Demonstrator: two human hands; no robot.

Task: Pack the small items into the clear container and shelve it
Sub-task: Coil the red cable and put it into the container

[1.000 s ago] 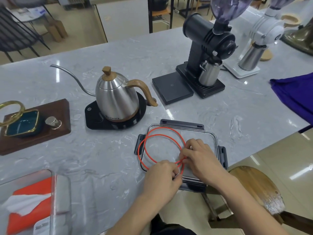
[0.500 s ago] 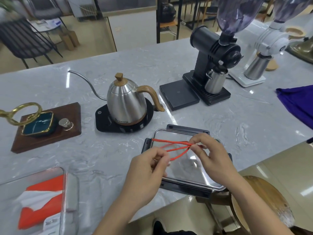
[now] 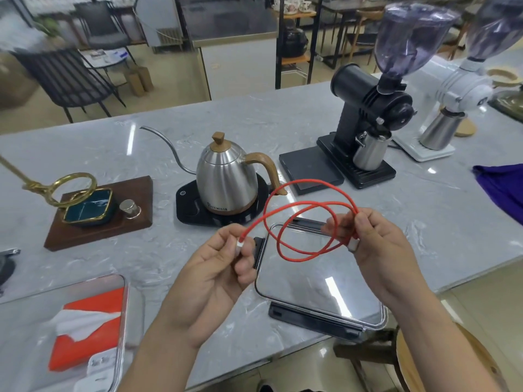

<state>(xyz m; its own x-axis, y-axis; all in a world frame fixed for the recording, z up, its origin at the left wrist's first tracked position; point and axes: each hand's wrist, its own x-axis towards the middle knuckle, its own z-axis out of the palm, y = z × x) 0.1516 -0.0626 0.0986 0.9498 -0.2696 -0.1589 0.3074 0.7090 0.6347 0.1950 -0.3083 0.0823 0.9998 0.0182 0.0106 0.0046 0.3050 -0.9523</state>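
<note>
Countertop point(image 3: 325, 114): grey marble-look stone, polished, glossy w/ light streaks. Gooseneck kettle point(image 3: 226, 176): brushed stainless steel, wood handle & knob, on matt black plastic base point(image 3: 188, 206). Red cable point(image 3: 308, 222): smooth rubbery sheath, white plastic ends. Container lid point(image 3: 319, 290): clear glossy plastic, black plastic clips. Black grinder point(image 3: 368, 108): matt body, tinted clear hopper, shiny steel cup point(image 3: 368, 152). Tray point(image 3: 102, 210): dark wood, satin. Ring stand point(image 3: 73, 188): polished brass. Purple cloth point(image 3: 501, 188): matt.

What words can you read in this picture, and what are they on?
"Brewista": on the silver kettle, near its bottom.
"C" in a circle: on the black kettle base.
Tiny print on the white packet in the clear container: too blurred to read.
No other readable text.
</note>
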